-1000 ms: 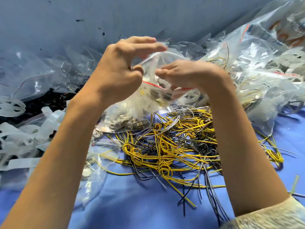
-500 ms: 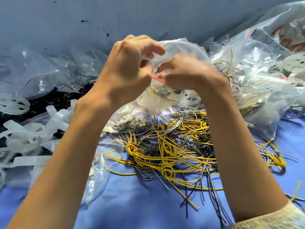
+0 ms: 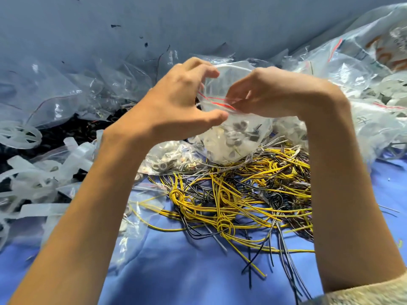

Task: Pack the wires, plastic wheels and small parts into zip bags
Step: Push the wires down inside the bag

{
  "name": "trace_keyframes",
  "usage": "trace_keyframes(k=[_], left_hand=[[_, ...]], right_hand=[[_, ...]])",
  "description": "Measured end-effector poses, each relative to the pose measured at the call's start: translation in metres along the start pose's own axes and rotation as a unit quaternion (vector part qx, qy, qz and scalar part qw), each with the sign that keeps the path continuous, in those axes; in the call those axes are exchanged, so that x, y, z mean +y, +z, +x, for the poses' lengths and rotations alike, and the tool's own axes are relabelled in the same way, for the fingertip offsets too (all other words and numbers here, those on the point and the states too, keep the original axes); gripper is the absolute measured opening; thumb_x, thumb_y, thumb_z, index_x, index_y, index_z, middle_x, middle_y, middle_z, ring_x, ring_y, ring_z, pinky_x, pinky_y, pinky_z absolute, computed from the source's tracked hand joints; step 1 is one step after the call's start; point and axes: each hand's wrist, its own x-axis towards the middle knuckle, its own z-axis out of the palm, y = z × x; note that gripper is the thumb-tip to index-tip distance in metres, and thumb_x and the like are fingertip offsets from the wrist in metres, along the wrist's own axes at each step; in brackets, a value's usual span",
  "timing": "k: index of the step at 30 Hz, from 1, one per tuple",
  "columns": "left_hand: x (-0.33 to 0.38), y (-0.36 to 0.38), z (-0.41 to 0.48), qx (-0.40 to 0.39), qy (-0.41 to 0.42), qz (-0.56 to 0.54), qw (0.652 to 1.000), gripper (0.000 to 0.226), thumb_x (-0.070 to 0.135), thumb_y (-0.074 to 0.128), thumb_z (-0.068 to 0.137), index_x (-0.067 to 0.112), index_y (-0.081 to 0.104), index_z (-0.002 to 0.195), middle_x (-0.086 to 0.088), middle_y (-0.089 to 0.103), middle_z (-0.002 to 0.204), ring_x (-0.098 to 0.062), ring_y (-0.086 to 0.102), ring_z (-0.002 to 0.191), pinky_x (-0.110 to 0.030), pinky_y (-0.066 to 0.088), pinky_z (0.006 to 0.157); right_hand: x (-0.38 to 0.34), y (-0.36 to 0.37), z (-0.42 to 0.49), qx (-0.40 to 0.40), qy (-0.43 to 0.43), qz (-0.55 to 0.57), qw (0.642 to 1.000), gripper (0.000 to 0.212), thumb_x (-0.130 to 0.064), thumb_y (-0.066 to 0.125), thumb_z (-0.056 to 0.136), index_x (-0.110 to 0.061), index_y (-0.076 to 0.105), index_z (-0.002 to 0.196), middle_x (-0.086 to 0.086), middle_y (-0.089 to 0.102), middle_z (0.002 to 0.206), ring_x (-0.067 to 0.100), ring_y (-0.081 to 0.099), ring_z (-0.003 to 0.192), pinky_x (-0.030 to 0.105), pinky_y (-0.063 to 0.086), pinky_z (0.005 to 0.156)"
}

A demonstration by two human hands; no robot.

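The right hand (image 3: 271, 91) has its fingertips pinched together on the red seal strip of a clear zip bag (image 3: 237, 139), near the middle of the bag's mouth, though the fingers are blurred there. The left hand (image 3: 176, 102) takes the same mouth from the other side: its thumb lies against the front of the bag just under the red strip and its curled fingers arch over the top lip, so the bag's opening sits between the two hands and is held up off the surface. The bag hangs below both grips, and small parts (image 3: 240, 133), dark and round, are gathered in its lower half. Its bottom reaches down to a heap of yellow and black wires (image 3: 231, 194); I cannot tell whether it rests on them. Just left of that heap, under the left wrist, lies a second bag of metal parts (image 3: 171, 160). All this lies on a blue cloth (image 3: 187, 271). Further left are translucent plastic strips (image 3: 44, 170) and a white plastic wheel (image 3: 19, 135), with empty clear bags (image 3: 55, 95) behind them. Filled bags (image 3: 352, 62) pile up on the right, against a blue-grey wall (image 3: 176, 23).
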Motion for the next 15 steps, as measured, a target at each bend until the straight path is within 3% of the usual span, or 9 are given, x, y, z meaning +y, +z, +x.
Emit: trace_keyframes(k=[3, 5, 6, 8, 11, 13, 15], left_hand=[[-0.004, 0.003, -0.002, -0.009, 0.026, 0.005, 1.0, 0.034, 0.045, 0.073, 0.075, 0.029, 0.067, 0.104, 0.005, 0.048, 0.131, -0.011, 0.042, 0.122, -0.033, 0.035, 0.104], [-0.005, 0.008, -0.001, -0.002, 0.039, 0.005, 0.999, 0.02, 0.039, 0.074, 0.077, 0.027, 0.071, 0.093, 0.005, 0.05, 0.127, -0.012, 0.044, 0.115, -0.042, 0.04, 0.098], [-0.006, 0.01, 0.0, 0.006, 0.044, 0.006, 0.999, 0.016, 0.035, 0.074, 0.078, 0.025, 0.072, 0.09, 0.005, 0.052, 0.125, -0.013, 0.046, 0.113, -0.044, 0.042, 0.095], [-0.008, 0.01, 0.003, 0.04, 0.051, -0.009, 0.998, 0.011, 0.028, 0.074, 0.081, 0.019, 0.073, 0.087, 0.002, 0.057, 0.12, -0.016, 0.052, 0.111, -0.044, 0.047, 0.089], [-0.012, 0.003, 0.005, 0.126, 0.049, -0.039, 0.99, 0.013, 0.023, 0.074, 0.081, 0.012, 0.073, 0.086, 0.0, 0.062, 0.109, -0.02, 0.06, 0.098, -0.042, 0.052, 0.076], [-0.014, 0.002, 0.004, 0.156, 0.044, -0.034, 0.986, 0.017, 0.026, 0.072, 0.08, 0.012, 0.074, 0.088, 0.001, 0.064, 0.105, -0.021, 0.062, 0.092, -0.041, 0.052, 0.073], [-0.013, 0.003, 0.003, 0.164, 0.042, -0.025, 0.985, 0.019, 0.029, 0.073, 0.079, 0.013, 0.074, 0.089, 0.0, 0.066, 0.102, -0.022, 0.063, 0.089, -0.041, 0.052, 0.075]], right_hand=[[-0.003, 0.009, 0.005, 0.017, -0.002, -0.023, 1.0, 0.019, -0.022, 0.056, 0.091, -0.034, 0.071, 0.09, -0.01, 0.057, 0.075, 0.011, 0.049, 0.065, 0.023, 0.036, 0.056], [-0.003, 0.011, 0.008, 0.032, 0.008, -0.023, 0.999, 0.017, -0.022, 0.059, 0.089, -0.032, 0.072, 0.085, -0.014, 0.056, 0.067, 0.008, 0.048, 0.059, 0.015, 0.039, 0.052], [-0.003, 0.012, 0.009, 0.049, 0.017, -0.012, 0.999, 0.015, -0.024, 0.062, 0.088, -0.032, 0.073, 0.085, -0.014, 0.061, 0.071, 0.008, 0.052, 0.063, 0.015, 0.045, 0.058], [-0.001, 0.016, 0.015, 0.129, 0.05, 0.04, 0.99, 0.011, -0.024, 0.067, 0.084, -0.03, 0.076, 0.088, -0.005, 0.07, 0.089, 0.013, 0.062, 0.081, 0.029, 0.053, 0.077], [0.002, 0.016, 0.022, 0.273, 0.094, 0.105, 0.952, 0.017, -0.017, 0.069, 0.079, -0.025, 0.077, 0.091, 0.006, 0.074, 0.091, 0.02, 0.068, 0.085, 0.033, 0.054, 0.082], [0.002, 0.014, 0.022, 0.242, 0.091, 0.113, 0.96, 0.017, -0.016, 0.07, 0.078, -0.028, 0.077, 0.088, 0.001, 0.073, 0.083, 0.016, 0.067, 0.076, 0.028, 0.055, 0.073], [0.003, 0.012, 0.016, 0.096, 0.074, 0.081, 0.989, 0.009, -0.027, 0.075, 0.078, -0.035, 0.074, 0.084, -0.009, 0.068, 0.071, 0.007, 0.058, 0.062, 0.021, 0.046, 0.054]])
